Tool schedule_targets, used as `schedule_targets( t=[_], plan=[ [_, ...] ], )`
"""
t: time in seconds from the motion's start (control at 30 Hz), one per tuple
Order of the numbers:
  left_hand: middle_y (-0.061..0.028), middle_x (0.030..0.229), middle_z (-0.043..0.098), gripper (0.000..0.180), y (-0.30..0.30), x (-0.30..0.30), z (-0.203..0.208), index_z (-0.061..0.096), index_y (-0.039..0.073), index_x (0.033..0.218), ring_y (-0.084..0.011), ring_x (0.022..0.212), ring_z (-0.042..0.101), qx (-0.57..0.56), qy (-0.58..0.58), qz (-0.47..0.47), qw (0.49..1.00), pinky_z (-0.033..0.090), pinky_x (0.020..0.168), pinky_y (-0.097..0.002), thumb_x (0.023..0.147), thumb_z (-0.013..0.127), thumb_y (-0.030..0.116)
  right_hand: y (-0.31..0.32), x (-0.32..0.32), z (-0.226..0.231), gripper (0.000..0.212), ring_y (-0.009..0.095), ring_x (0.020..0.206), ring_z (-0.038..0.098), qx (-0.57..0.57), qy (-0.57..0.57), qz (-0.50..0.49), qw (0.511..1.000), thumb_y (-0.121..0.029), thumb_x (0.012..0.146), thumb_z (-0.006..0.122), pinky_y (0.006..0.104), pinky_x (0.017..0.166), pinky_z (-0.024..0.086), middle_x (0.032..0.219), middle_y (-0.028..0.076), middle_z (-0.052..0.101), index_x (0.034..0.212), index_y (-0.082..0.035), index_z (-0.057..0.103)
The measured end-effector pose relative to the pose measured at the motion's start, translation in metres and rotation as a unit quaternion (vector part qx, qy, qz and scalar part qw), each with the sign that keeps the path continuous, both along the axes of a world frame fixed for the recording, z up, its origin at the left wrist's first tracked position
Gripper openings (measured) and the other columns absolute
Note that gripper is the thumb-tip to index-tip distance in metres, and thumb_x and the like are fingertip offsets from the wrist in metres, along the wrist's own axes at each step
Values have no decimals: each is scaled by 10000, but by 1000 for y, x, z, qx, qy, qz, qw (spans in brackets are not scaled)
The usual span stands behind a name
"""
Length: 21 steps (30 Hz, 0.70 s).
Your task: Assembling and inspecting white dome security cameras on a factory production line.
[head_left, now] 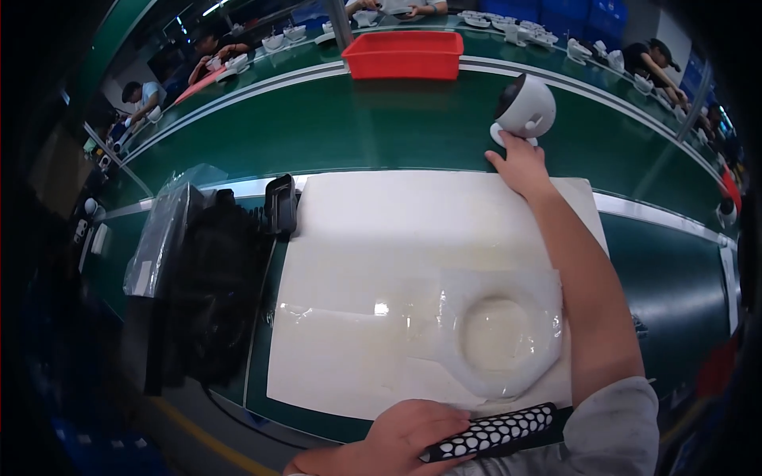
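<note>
Head view: right fingers (516,144), thumb spread, meet the base (498,133) of a rounded white camera (533,107), grip unclear; left fingers (444,428) clasp a white-spotted black handle (508,431).

I see room for a hand across the left half of the white board (341,254), with a black bundle (221,285) alongside; an octagonal ring (453,332) and the right forearm (591,293) obstruct the right.
</note>
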<state>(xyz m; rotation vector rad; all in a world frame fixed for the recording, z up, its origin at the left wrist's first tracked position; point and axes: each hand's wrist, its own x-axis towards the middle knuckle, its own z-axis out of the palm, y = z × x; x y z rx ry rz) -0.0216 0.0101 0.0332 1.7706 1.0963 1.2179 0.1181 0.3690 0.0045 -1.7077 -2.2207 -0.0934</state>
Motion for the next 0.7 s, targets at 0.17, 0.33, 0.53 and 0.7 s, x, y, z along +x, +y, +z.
schedule_targets(
  t=[0.17, 0.33, 0.53, 0.7],
  plan=[
    [-140, 894, 603, 417, 6, -8, 2, 549, -13, 949, -254, 762, 592, 50, 39, -40, 997, 466, 653, -310, 592, 739, 88, -15, 27, 11, 260, 247, 952, 482, 203, 4, 97, 974, -173, 790, 542, 369, 813, 357, 982, 93, 524, 1038, -96, 532],
    [-93, 841, 600, 341, 5, -4, -5, 574, 23, 919, -251, 715, 580, 76, 37, -1, 996, 459, 616, -314, 629, 711, 141, -113, 47, 60, 160, 200, 683, 549, 230, 265, 212, 912, -141, 787, 582, 275, 620, 431, 753, 74, 557, 905, -36, 552],
    [-98, 787, 598, 321, 3, 0, -11, 577, 20, 878, -254, 666, 580, 117, 21, 28, 993, 460, 577, -309, 603, 724, 100, -232, 55, 95, 225, 21, 659, 476, -185, 548, 225, 784, -206, 848, 533, 154, 585, 381, 758, 0, 544, 960, -11, 522],
    [-106, 780, 601, 311, -1, -1, -8, 577, 18, 866, -235, 661, 582, 74, -8, 31, 997, 456, 585, -287, 590, 719, 31, -255, 64, 85, 255, 81, 752, 518, -241, 476, 198, 823, -177, 852, 515, 208, 669, 417, 839, 59, 566, 1029, 4, 485]
  ],
)
